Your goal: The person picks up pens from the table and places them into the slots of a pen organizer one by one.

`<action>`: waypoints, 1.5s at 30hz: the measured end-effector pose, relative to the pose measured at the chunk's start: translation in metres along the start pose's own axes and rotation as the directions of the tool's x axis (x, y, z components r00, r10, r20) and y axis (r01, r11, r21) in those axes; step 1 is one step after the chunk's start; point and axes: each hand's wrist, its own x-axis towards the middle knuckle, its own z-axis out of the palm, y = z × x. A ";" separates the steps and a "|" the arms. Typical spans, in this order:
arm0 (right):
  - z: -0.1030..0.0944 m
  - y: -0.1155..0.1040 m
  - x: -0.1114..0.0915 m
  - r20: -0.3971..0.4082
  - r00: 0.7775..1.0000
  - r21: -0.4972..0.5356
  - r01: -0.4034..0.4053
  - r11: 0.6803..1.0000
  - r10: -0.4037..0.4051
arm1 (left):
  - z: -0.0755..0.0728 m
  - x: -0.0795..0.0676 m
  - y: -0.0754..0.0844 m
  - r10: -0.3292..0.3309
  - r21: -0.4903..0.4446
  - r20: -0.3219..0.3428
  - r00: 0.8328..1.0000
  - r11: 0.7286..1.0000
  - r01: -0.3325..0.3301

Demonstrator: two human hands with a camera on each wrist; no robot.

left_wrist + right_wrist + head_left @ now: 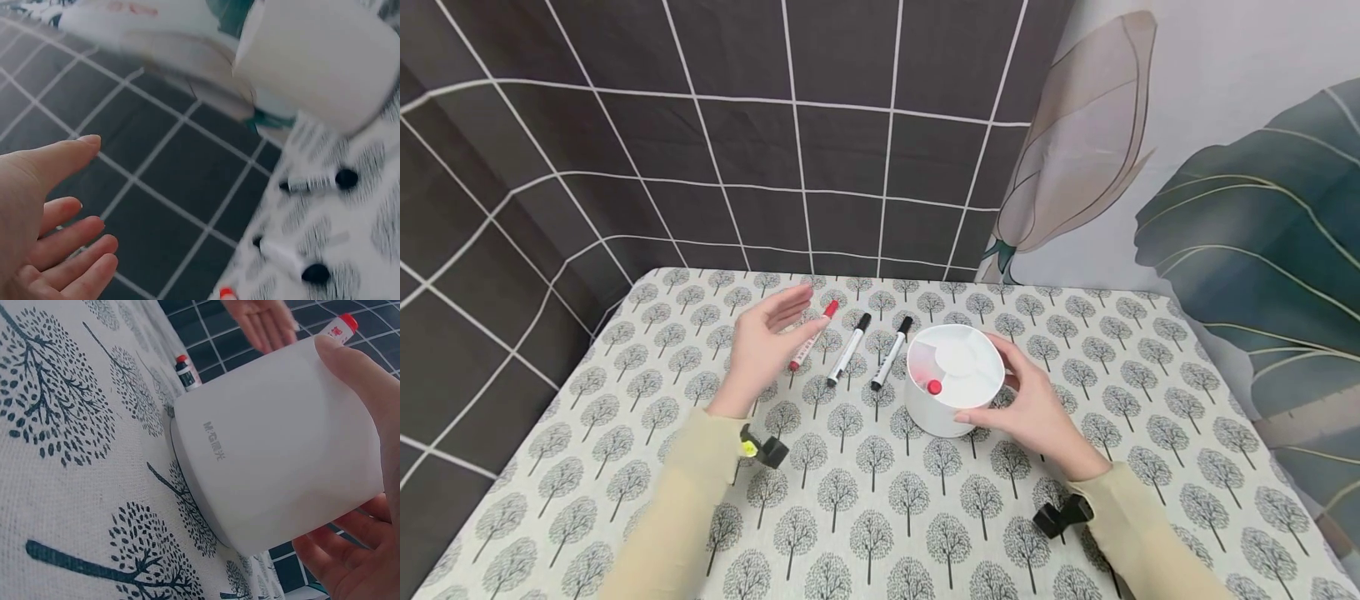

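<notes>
A round white pen holder [951, 417] with compartments inside stands on the table. My right hand [1036, 407] grips it from the right, thumb at the near rim and fingers around the far side. Inside it, toward the left, stands a marker with a red end [934, 387]; that end also pokes above the rim in the right wrist view. My left hand [760, 342] is held with fingers extended and nothing in it, just left of a red marker [806, 343]. Right of that lie two black-capped white markers [848, 351] [891, 355], roughly parallel.
A tree-print cloth [872, 500] covers the table. Behind its far edge hangs a dark curtain [842, 150] with a white grid. To the right is a pale curtain [1097, 242] with large leaf and flower shapes.
</notes>
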 end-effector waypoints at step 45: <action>-0.001 0.007 0.002 0.014 0.998 0.004 0.054 0.999 -0.054 | -0.017 0.000 -0.085 -0.243 0.464 0.022 0.970 0.862 0.206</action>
